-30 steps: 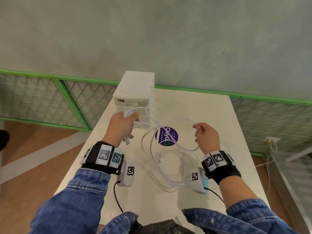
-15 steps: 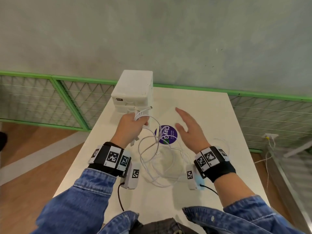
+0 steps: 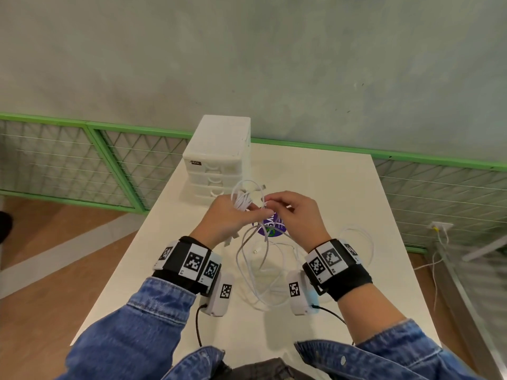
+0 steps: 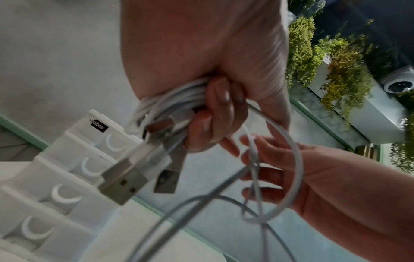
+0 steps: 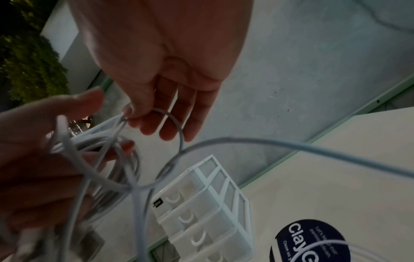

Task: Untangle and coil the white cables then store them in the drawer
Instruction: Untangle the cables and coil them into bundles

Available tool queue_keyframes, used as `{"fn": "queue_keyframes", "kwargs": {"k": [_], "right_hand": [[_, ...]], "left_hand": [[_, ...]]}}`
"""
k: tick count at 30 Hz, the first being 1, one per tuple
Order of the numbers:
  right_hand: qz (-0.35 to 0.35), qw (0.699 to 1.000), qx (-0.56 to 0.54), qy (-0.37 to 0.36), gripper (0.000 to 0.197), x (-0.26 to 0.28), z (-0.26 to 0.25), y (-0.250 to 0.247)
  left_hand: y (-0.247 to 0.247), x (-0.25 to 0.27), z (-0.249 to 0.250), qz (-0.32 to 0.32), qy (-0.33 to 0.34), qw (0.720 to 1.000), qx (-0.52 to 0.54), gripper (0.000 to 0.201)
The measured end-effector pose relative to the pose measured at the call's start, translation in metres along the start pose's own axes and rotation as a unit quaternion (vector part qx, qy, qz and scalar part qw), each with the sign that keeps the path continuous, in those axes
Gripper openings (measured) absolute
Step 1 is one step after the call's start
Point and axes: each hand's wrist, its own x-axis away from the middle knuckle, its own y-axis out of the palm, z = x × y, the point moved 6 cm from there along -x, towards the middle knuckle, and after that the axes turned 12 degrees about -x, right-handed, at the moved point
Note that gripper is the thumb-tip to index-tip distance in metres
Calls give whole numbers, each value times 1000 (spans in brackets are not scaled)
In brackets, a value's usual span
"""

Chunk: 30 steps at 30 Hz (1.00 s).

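Above the counter [image 3: 315, 187], just in front of the drawer unit [image 3: 219, 149], both hands meet over the cables [image 3: 258, 259]. The left hand [image 3: 227, 218] has its fingers [image 4: 215, 113] curled tight round a coiled bundle [image 4: 170, 101] of white cable, with three metal USB plugs [image 4: 123, 184] sticking out below the fist. The right hand [image 3: 296, 218] sits just beside it, thumb and forefinger pinching a strand at the bundle while the other fingers [image 5: 179, 113] hang loosely extended. From that pinch a loop [image 5: 174, 127] curves down and crosses other strands, so the wrist views show a knot of crossings between the two hands.

Below the hands, the loose cable falls in several big loops onto the counter, between the two wrists. One small connector [image 3: 255, 252] lies on the surface among them. A further loop [image 3: 367, 242] lies to the right of the right wrist. A round dark sticker [image 3: 274, 229] on the counter is partly covered by the hands and strands.

The drawer unit stands at the far left part of the counter, white, with its stacked drawers all closed; their crescent handles [image 4: 89, 168] face the person. Both wrists wear black bands with printed markers, above blue denim sleeves [image 3: 137, 338].
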Motion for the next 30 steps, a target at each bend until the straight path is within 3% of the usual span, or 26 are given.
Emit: {"fn": "queue_keyframes", "kwargs": {"k": [3, 6, 8, 11, 13, 18, 21, 23, 26, 30], "right_hand": [[18, 1000, 19, -17, 12, 3, 2, 3], [30, 998, 46, 31, 29, 4, 17, -3], [-39, 989, 70, 124, 40, 8, 36, 3], [-121, 973, 131, 149, 17, 18, 46, 11], [-96, 973, 158, 137, 20, 17, 45, 0], [65, 961, 220, 156, 20, 19, 70, -67], [148, 930, 237, 240, 23, 38, 103, -106], [196, 899, 231, 316, 27, 58, 126, -133], [175, 865, 250, 399, 34, 77, 148, -151], [83, 856, 313, 404, 33, 57, 146, -125]], "left_hand": [[9, 3, 5, 4, 17, 1000, -13, 17], [5, 1, 3, 40, -8, 999, -13, 28], [-2, -2, 1, 66, -19, 998, -3, 31], [-10, -3, 2, 85, -13, 996, 0, 28], [-18, -4, -4, 106, -29, 994, 21, 29], [-46, -7, -27, 180, -78, 979, 53, 37], [-66, -6, -37, 235, -106, 964, 59, 45], [-84, -4, -42, 269, -117, 952, 87, 34], [-105, -2, -42, 290, -103, 943, 125, 30], [-76, -8, -24, 202, -65, 974, 77, 30]]}}
